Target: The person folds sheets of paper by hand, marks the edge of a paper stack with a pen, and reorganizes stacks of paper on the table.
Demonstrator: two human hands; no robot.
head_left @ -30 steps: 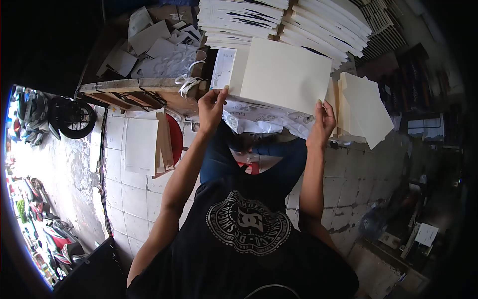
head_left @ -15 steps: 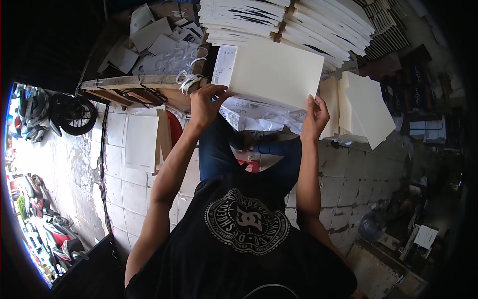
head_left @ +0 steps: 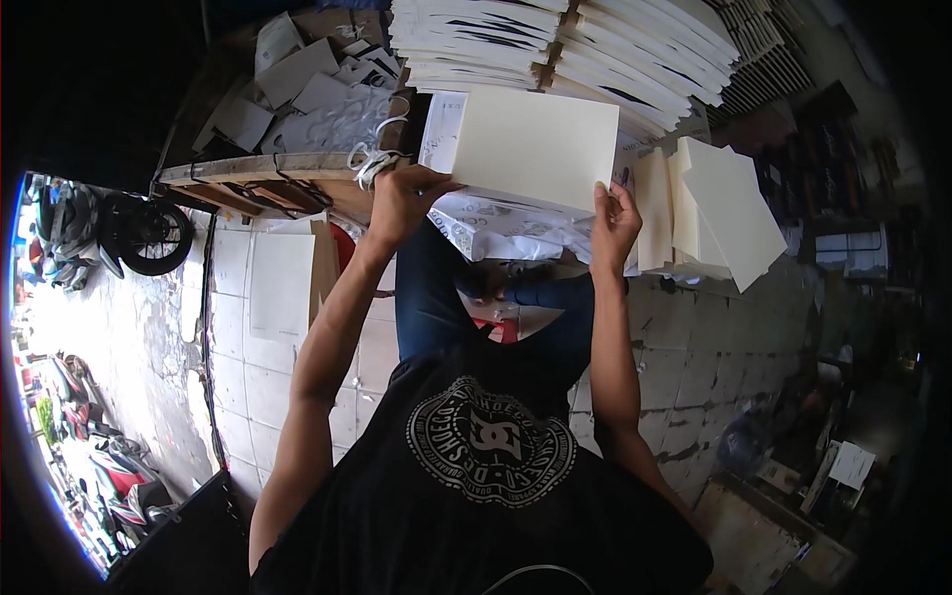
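Note:
A cream sheet of paper or card lies between my two hands, over a work surface covered in printed white paper. My left hand pinches its near left corner, fingers closed. At the near right corner, my right hand grips the edge between thumb and fingers. White printed paper shows past the sheet's left edge. What lies directly under the sheet is hidden.
Tall piles of cream sheets stand at the back, with another stack at the right. A wooden bin of paper scraps is on the left. More sheets rest on a red stool by my left forearm.
The sheet has shifted left and turned a little, so its near edge is more level. My right hand has moved slightly left with it; my left hand has moved only a little.

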